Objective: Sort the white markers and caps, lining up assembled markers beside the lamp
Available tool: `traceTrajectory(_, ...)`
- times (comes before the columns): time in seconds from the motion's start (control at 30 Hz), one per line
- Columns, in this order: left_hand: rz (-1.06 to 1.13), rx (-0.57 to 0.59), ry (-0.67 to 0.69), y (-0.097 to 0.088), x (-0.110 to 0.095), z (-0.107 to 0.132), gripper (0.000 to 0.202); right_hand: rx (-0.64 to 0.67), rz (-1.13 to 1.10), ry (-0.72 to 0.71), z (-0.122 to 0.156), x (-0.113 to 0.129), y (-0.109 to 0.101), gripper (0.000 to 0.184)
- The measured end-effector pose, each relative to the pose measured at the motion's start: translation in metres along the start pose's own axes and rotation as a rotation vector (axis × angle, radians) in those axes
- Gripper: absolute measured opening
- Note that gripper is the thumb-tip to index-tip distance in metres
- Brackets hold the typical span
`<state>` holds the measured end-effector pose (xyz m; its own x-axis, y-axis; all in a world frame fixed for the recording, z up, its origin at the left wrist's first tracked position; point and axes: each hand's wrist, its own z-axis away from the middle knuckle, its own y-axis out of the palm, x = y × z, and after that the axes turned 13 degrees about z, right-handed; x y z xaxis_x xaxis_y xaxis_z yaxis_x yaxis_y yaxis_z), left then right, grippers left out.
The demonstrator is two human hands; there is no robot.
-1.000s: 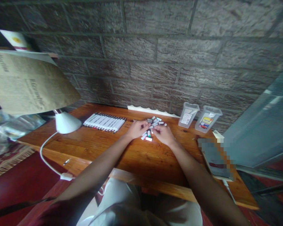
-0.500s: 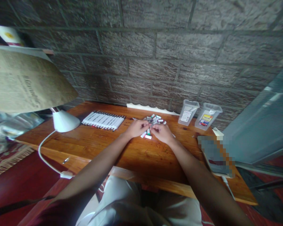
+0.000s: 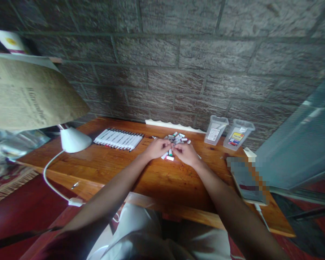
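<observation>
My left hand (image 3: 156, 148) and my right hand (image 3: 186, 153) rest close together on the wooden desk (image 3: 141, 173), fingertips meeting over a heap of small white marker caps (image 3: 176, 138). Both hands have their fingers curled in a pinch around small pieces at the near edge of the heap; what exactly each holds is too small to make out. A neat row of white markers (image 3: 119, 139) lies to the left of my left hand.
Two clear plastic boxes (image 3: 216, 130) (image 3: 238, 134) stand at the back right by the brick wall. A white lamp base (image 3: 73, 140) with its cord sits left, under a paper shade (image 3: 29, 97). A blurred flat object (image 3: 246, 178) lies at right.
The view has shifted slightly. My hands have drawn a little closer together over the caps; otherwise nothing has moved.
</observation>
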<state>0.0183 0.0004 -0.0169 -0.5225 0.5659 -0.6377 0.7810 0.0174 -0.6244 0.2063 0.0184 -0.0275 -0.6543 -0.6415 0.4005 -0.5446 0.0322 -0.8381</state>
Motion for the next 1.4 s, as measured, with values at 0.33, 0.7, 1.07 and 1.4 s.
traceTrajectory(0.33, 0.022, 0.01, -0.006, 0.0004, -0.0009, -0.0002, 0.034, 0.005, -0.005, -0.011, 0.0006, -0.0002, 0.0002, 0.025)
traceTrajectory(0.7, 0.02, 0.016, 0.005, 0.0005, -0.0002, 0.0001, 0.035, 0.023, -0.013, -0.028, 0.0, -0.0007, 0.0006, 0.024)
traceTrajectory(1.07, 0.032, 0.07, -0.025, 0.0007, 0.0005, -0.0003, 0.027, 0.032, 0.011, -0.043, 0.0013, 0.0, 0.0005, 0.024)
traceTrajectory(1.4, 0.049, 0.1, -0.038, 0.0003, 0.0013, -0.0001, 0.029, 0.062, 0.044, -0.054, 0.0015, 0.0006, -0.0021, 0.024)
